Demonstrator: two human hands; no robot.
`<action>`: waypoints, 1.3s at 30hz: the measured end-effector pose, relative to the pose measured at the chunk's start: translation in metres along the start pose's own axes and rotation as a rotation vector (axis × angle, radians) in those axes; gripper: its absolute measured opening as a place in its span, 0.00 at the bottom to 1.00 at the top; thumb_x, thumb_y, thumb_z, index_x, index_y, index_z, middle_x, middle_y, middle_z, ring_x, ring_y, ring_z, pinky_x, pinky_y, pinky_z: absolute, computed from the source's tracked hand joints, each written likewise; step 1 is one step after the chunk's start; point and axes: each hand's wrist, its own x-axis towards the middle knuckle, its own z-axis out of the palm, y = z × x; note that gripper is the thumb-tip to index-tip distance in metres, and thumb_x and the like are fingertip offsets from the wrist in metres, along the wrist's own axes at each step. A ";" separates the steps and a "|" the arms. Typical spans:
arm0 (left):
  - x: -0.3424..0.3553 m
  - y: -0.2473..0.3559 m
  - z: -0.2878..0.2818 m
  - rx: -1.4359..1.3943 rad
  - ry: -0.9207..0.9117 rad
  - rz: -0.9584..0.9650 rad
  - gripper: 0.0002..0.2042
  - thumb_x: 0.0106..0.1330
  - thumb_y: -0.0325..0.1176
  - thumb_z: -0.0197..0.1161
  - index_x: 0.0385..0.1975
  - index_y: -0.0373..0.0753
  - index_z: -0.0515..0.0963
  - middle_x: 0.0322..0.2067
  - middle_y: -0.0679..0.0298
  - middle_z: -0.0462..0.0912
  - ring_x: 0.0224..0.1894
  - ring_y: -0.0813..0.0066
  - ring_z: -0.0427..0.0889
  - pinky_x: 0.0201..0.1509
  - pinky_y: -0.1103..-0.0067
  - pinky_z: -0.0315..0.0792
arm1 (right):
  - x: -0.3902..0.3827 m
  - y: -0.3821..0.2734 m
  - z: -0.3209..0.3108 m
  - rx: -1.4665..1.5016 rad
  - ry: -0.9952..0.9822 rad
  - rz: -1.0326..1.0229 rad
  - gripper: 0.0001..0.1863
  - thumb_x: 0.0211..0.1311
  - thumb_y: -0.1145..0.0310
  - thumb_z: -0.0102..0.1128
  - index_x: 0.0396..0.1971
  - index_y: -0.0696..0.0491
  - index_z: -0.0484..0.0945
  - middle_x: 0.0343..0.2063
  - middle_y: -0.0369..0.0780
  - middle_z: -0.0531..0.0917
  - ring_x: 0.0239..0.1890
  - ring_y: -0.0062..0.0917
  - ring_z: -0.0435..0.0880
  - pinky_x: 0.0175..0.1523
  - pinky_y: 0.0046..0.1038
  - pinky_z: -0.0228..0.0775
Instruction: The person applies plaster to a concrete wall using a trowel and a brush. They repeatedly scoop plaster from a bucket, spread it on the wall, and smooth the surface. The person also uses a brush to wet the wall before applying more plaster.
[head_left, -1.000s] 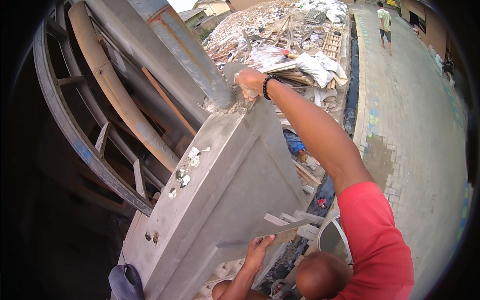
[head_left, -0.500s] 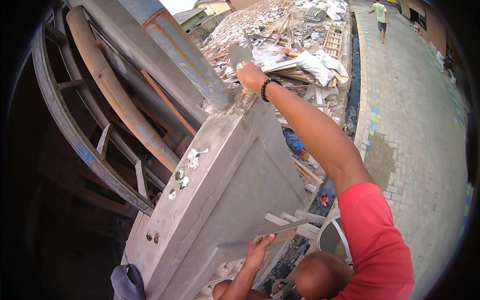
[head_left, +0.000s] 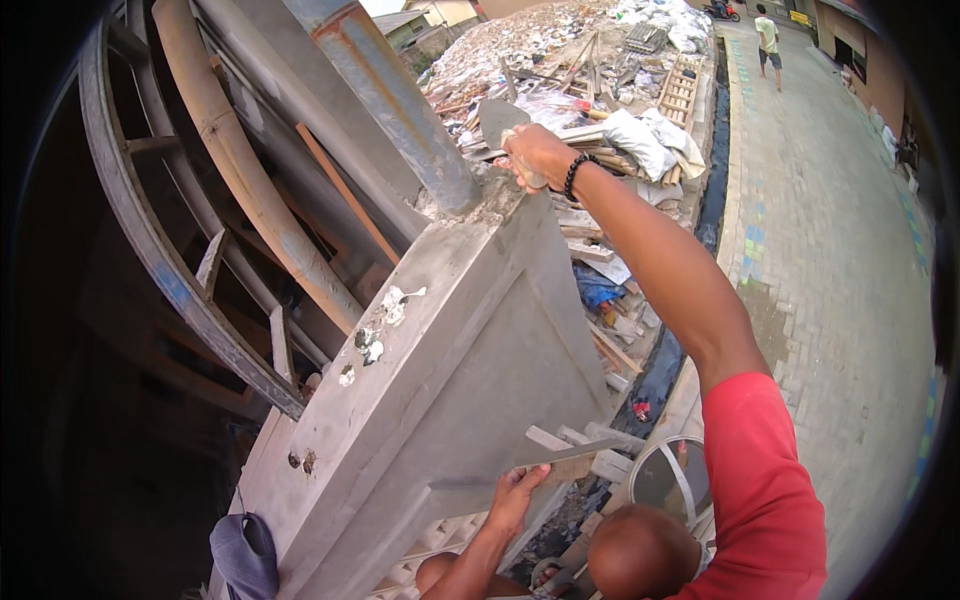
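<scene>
Right hand [head_left: 535,155], arm stretched up in a red sleeve [head_left: 765,480] with a dark bead bracelet [head_left: 575,175] at the wrist, is closed around the pale handle of a trowel [head_left: 497,122]; the grey blade stands up past the knuckles, just beyond the top of the concrete pillar [head_left: 450,370]. Blade sits above the rough wet-looking cap of the pillar, where a rusted steel post [head_left: 400,110] comes out of the mortar; holding it at that height puts the flat of the blade level with the pillar's top edge

Left hand not identifiable in view. The lower hand [head_left: 517,492], fingers curled over a wooden float [head_left: 555,470] pressed flat on the pillar's grey face, appears to belong to a second person below, whose head and arm show at the lower edge; the board lies flat because it rides on the fresh surface

Pillar face: smooth grey render with a recessed panel; white blobs and small holes on its left side. A grey cap [head_left: 245,555] hangs at its foot. Left of the pillar: curved steel framing and a bamboo pole [head_left: 235,160] leaning upward. Beyond: rubble heap [head_left: 560,45], a wooden ladder [head_left: 680,90] lying on it, a dark drainage channel, a paved road [head_left: 830,260] with one walker [head_left: 768,35] far off
</scene>
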 end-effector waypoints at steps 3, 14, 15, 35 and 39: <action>-0.006 0.005 -0.002 0.046 0.042 -0.008 0.18 0.59 0.43 0.65 0.40 0.34 0.79 0.37 0.64 0.80 0.42 0.78 0.74 0.50 0.79 0.64 | -0.017 -0.014 0.006 -0.137 -0.030 0.024 0.10 0.57 0.66 0.52 0.29 0.59 0.68 0.16 0.41 0.71 0.13 0.26 0.73 0.12 0.28 0.65; -0.005 0.012 0.005 -0.021 -0.015 -0.072 0.20 0.59 0.44 0.65 0.41 0.31 0.77 0.37 0.60 0.80 0.41 0.75 0.76 0.48 0.78 0.67 | -0.023 -0.019 0.001 0.112 0.185 0.021 0.10 0.58 0.67 0.53 0.30 0.59 0.69 0.19 0.42 0.73 0.17 0.27 0.75 0.15 0.30 0.69; -0.003 0.008 0.004 -0.033 -0.025 -0.078 0.21 0.59 0.45 0.64 0.42 0.30 0.77 0.38 0.59 0.79 0.43 0.74 0.75 0.51 0.77 0.65 | -0.026 -0.015 0.004 0.014 0.088 0.034 0.10 0.58 0.66 0.53 0.30 0.59 0.69 0.19 0.42 0.73 0.17 0.27 0.75 0.16 0.30 0.69; -0.005 0.015 0.007 0.041 -0.001 -0.029 0.21 0.59 0.43 0.64 0.42 0.28 0.76 0.39 0.58 0.78 0.45 0.72 0.73 0.52 0.75 0.64 | -0.035 -0.021 0.006 -0.064 0.043 0.064 0.11 0.61 0.63 0.51 0.33 0.57 0.68 0.17 0.39 0.72 0.14 0.24 0.73 0.14 0.27 0.65; 0.002 0.000 -0.002 0.007 -0.012 -0.045 0.20 0.59 0.43 0.64 0.40 0.29 0.76 0.38 0.58 0.79 0.43 0.73 0.74 0.51 0.75 0.65 | -0.045 -0.017 0.008 -0.142 -0.040 0.145 0.08 0.58 0.68 0.52 0.33 0.56 0.67 0.19 0.39 0.73 0.17 0.24 0.74 0.16 0.30 0.69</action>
